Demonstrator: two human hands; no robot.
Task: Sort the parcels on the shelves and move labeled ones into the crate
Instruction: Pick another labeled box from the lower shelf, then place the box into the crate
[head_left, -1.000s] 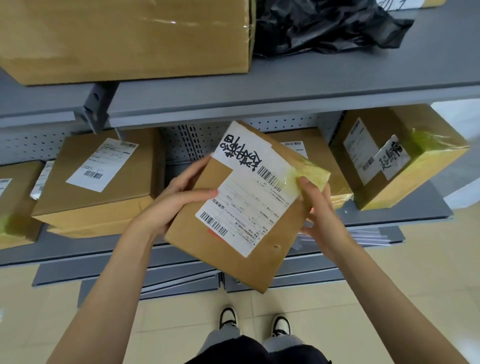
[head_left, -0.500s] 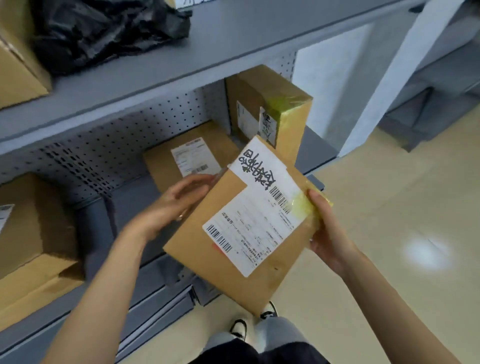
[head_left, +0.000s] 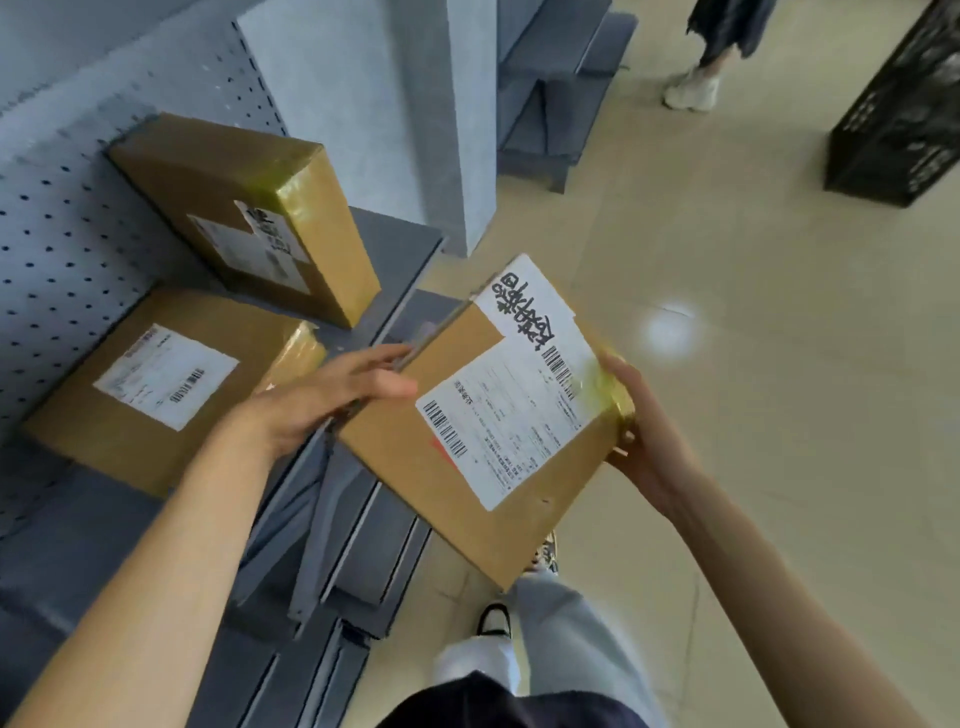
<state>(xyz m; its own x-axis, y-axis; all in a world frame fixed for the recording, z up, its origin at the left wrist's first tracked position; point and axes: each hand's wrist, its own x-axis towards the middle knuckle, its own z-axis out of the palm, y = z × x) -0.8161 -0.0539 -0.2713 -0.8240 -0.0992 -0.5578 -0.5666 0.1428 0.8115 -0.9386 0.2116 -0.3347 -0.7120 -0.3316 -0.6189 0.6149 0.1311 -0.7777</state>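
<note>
A flat cardboard parcel (head_left: 415, 467) with a white shipping label and a handwritten sticker is held in front of me, clear of the shelf and over the floor. My left hand (head_left: 332, 395) holds its left edge, thumb on top and fingers beneath. My right hand (head_left: 644, 436) grips the right, yellow-taped edge. A black plastic crate (head_left: 904, 114) stands on the floor at the far right. Two more labeled parcels remain on the lower shelf: a flat one (head_left: 156, 389) and an upright one (head_left: 249, 218).
The grey shelf (head_left: 395, 234) with a perforated back panel ends at a grey post (head_left: 415, 104). Loose grey shelf boards (head_left: 353, 545) lie on the floor by my feet. Another person's legs (head_left: 711, 57) stand near the crate. Beige floor stretches between me and the crate.
My view has swung right, away from the shelves; the crate and another person have come into sight. The parcel stays in both hands and has moved out over the floor.
</note>
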